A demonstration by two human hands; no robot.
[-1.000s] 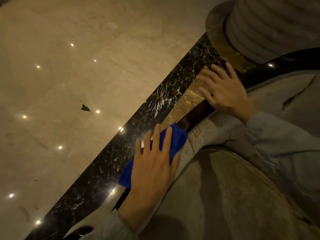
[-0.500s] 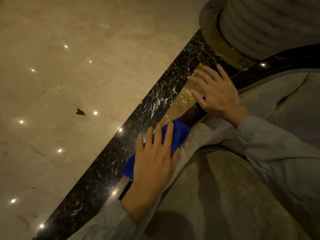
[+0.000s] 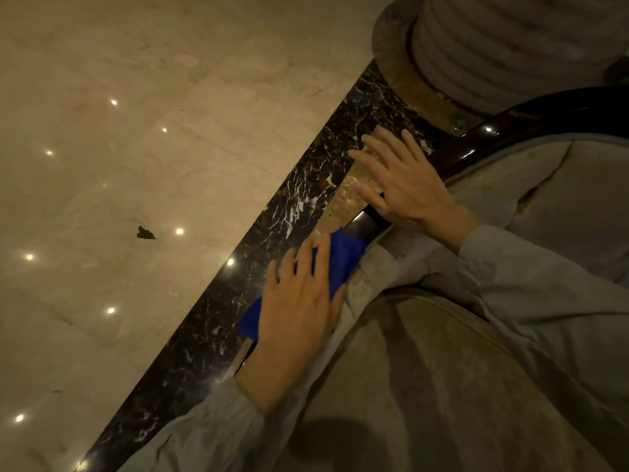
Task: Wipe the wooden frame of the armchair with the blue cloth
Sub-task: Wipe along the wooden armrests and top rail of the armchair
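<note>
While the left hand [image 3: 299,301] presses the blue cloth [image 3: 343,257] flat-fingered on the wooden frame [image 3: 367,223], the open right hand [image 3: 405,185] steadies; next, slide on along the frame.

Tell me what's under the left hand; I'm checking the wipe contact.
The left hand lies flat on the blue cloth, which shows beyond its fingers and beside its wrist. The dark wooden frame beneath is covered there.

Polished beige marble floor [image 3: 143,137], dark veined marble band [image 3: 211,321] crossing diagonally; small dark scrap [image 3: 145,233] on beige part; column base [image 3: 401,63] at far edge.
</note>
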